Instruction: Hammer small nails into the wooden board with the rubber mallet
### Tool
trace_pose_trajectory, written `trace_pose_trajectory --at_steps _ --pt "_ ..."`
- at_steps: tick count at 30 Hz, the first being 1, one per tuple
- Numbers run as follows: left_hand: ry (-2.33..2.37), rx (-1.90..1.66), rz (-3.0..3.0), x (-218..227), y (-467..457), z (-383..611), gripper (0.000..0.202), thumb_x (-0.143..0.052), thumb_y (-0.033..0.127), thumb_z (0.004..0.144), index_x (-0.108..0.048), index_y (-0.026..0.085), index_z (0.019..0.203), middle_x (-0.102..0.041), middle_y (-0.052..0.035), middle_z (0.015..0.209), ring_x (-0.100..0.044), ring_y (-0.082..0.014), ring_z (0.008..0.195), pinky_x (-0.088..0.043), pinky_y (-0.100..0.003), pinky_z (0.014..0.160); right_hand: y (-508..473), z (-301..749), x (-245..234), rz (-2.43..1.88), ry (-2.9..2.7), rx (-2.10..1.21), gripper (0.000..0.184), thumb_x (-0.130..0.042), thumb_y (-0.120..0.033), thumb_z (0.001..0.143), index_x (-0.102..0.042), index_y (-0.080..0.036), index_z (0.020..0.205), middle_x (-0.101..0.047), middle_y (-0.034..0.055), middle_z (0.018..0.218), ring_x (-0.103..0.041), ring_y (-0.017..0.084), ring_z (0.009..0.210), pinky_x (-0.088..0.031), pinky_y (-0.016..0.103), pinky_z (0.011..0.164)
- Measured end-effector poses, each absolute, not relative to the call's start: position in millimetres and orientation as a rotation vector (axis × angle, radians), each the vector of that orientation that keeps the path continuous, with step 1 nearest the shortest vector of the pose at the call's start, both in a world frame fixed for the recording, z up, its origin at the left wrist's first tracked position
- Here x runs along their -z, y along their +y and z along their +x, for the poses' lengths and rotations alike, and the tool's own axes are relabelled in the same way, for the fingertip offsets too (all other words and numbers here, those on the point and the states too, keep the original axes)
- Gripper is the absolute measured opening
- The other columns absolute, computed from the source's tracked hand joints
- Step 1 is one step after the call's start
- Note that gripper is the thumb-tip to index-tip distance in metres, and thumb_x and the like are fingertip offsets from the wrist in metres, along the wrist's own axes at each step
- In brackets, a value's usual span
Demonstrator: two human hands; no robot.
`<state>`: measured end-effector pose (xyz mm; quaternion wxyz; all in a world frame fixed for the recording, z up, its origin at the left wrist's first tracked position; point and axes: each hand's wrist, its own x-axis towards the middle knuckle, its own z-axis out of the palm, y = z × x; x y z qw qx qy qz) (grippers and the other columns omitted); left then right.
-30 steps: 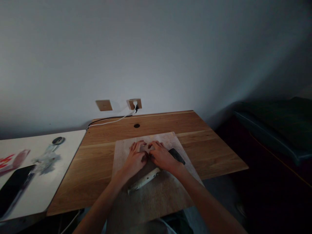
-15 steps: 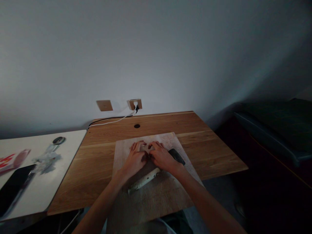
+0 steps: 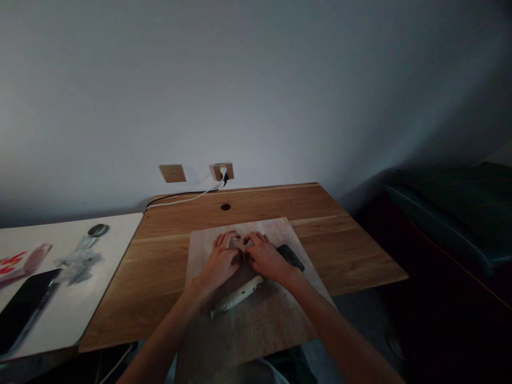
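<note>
My left hand (image 3: 224,258) and my right hand (image 3: 263,257) rest close together over a worn, light-coloured board (image 3: 244,336). Their fingers are curled and the thumbs nearly meet in the middle. Whatever may be between the fingers is too small and dark to name. Just nearer to me, a long pale stick-like piece with dark spots (image 3: 237,297) lies slantwise on the board, its far end by my right wrist. A dark flat object with rounded corners (image 3: 291,257) sits on the board to the right of my right hand, partly covered by it.
The board lies on a wooden table (image 3: 160,277) against a wall. A white table (image 3: 100,288) adjoins on the left, holding a black phone (image 3: 26,304), crumpled clear plastic (image 3: 80,262), a red-and-white packet (image 3: 24,262) and a small round dark item (image 3: 98,230). Cables (image 3: 180,201) run to a socket (image 3: 223,171).
Both hands keep almost the same pose and place on the board. The pale piece and the dark object lie where they were; the whole view has shifted very slightly.
</note>
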<state>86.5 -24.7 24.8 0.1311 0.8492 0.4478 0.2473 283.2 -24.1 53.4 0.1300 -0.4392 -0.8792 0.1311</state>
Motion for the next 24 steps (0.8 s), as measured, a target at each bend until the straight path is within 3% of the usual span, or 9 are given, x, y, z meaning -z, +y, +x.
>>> trace_pose_trajectory --at_steps 8,15,24 --pt "1.304 -0.697 2.471 -26.7 -20.9 81.3 0.015 -0.067 0.012 0.079 -0.075 0.023 0.077 -0.053 -0.0081 0.140 -0.044 -0.0322 0.135 -0.037 -0.052 0.115 -22.6 285.8 -62.6 -1.291 -2.553 -0.407 0.015 -0.065 -0.010 0.089 -0.078 -0.017 0.088 -0.059 0.0111 0.128 -0.049 0.026 0.125 -0.039 0.043 0.103" --pt "1.532 -0.869 2.394 -43.1 1.0 55.2 0.010 -0.066 0.026 0.087 -0.075 0.029 0.088 -0.060 -0.0054 0.134 -0.049 -0.0316 0.130 -0.042 -0.051 0.111 -0.4 299.4 -80.7 -1.472 -2.330 -0.249 0.014 -0.066 -0.016 0.092 -0.079 -0.018 0.090 -0.060 0.0100 0.123 -0.053 0.025 0.117 -0.040 0.041 0.103" --pt "1.574 -0.783 2.380 -37.8 11.7 56.9 0.009 -0.068 0.018 0.084 -0.076 0.024 0.085 -0.057 -0.0086 0.136 -0.050 -0.0324 0.131 -0.041 -0.051 0.112 18.1 278.3 -70.8 -1.563 -2.386 -0.215 0.013 -0.067 -0.019 0.091 -0.080 -0.018 0.091 -0.061 0.0117 0.126 -0.052 0.028 0.120 -0.042 0.042 0.103"
